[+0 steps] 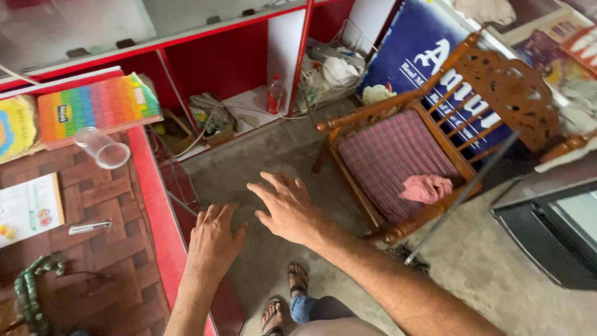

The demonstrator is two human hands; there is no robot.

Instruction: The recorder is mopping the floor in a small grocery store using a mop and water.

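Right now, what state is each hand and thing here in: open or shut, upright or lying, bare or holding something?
Left hand: empty, fingers together, by the red counter edge.
Right hand: empty, fingers spread, over the floor.
Clear plastic cup: lying on its side.
Carved wooden chair: upright, unoccupied.
Pink cloth: crumpled on the striped seat.
Red bottle: standing upright.

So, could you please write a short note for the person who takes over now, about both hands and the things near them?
Left hand: empty, fingers together, over the red edge of the brick-patterned counter.
Right hand: empty, fingers spread, in the air above the grey concrete floor.
On the counter: clear plastic cup lying on its side, rainbow-coloured box, green bead string.
Wooden chair with checked cushion stands to the right.
Nothing is held.
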